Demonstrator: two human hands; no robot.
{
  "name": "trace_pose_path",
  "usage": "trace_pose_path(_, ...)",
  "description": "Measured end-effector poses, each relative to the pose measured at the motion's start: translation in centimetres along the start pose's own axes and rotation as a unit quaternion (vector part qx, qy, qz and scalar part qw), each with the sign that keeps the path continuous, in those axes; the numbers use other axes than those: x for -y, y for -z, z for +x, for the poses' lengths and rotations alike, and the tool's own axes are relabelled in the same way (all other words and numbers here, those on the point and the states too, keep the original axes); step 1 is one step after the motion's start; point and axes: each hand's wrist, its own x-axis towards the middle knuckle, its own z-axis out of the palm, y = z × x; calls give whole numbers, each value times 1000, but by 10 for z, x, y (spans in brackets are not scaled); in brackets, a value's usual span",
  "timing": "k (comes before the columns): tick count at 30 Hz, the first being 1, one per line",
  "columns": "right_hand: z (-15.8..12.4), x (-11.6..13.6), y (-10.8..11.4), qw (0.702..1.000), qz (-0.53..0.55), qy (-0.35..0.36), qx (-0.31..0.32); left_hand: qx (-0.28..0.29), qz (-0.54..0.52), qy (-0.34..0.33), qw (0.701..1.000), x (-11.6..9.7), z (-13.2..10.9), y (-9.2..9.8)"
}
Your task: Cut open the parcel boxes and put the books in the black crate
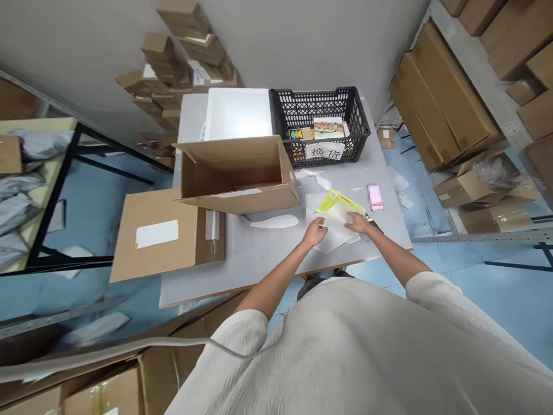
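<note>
A white sheet (338,223), slightly see-through, lies between my two hands over the front right of the table. My left hand (315,232) is closed on the sheet's left edge, fingers curled. On the other side, my right hand (356,222) grips the sheet's upper right part. Partly under the sheet is a yellow-green printed item (332,199) with a barcode; its kind is hard to tell. More white paper (313,203) lies around it. A dark object (375,225) sticks out beside my right hand, mostly covered.
An open carton (242,199) stands left on the table (268,253), before a white bin (239,112). A black crate (298,151) holds flat printed items. Another carton (151,253) overhangs the left edge. A pink-screened phone (375,197) lies right. Shelves flank both sides.
</note>
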Motion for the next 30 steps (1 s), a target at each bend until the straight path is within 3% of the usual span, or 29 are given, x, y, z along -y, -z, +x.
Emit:
trace_pose_path(5,5,12,-34,999,-33,18,36,-29,-76,143,986,14,7,-18)
trace_pose_path(11,7,32,-62,994,-59,58,73,-40,-143,220,964,35,10,-30)
trace_pose_path(16,5,40,-70,987,-122,77,76,-43,-182,237,953,49,10,-34)
trace_pose_path(23,4,52,-76,978,-194,42,59,-44,-230,226,946,54,13,-35)
trace_pose_path(30,2,59,-72,994,-76,29,75,-54,-242,232,940,50,17,-27)
